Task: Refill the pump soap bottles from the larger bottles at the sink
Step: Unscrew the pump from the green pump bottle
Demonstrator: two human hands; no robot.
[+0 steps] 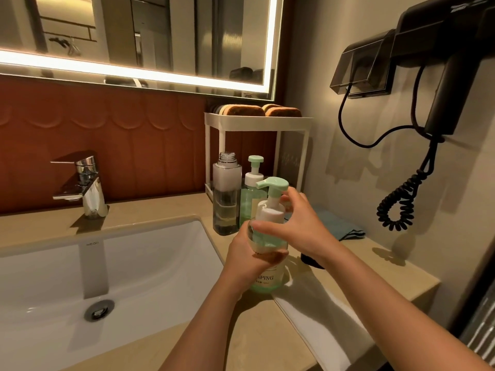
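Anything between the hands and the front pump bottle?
Nothing visible. The left hand grips the front pump bottle by its body, and the right hand holds its white collar. The uncapped tall bottle and the second pump bottle stand behind it, out of the way.

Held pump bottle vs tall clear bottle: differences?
The held pump bottle has its green pump on; the tall clear bottle is uncapped. The held pump bottle is green-tinted, gripped by the left hand and right hand; the tall clear bottle is colourless, untouched. Both are upright, see-through.
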